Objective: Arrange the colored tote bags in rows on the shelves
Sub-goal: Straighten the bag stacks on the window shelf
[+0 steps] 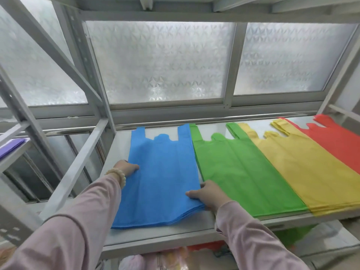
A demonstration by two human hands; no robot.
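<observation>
A stack of blue tote bags (161, 176) lies flat on the grey metal shelf (165, 233), handles toward the window. My left hand (126, 168) grips its left edge, with a bead bracelet on the wrist. My right hand (208, 195) holds its lower right edge, thumb on top. To the right, side by side in a row, lie a green stack (243, 172), a yellow stack (303, 168) and a red stack (337, 139), each slightly overlapped by its neighbour.
Frosted window panes (161, 61) stand behind the shelf. A slanted grey brace (78, 168) and upright posts frame the left side. Purple bags (11, 147) rest on a neighbouring shelf at far left. More coloured bags show on the level below (206, 246).
</observation>
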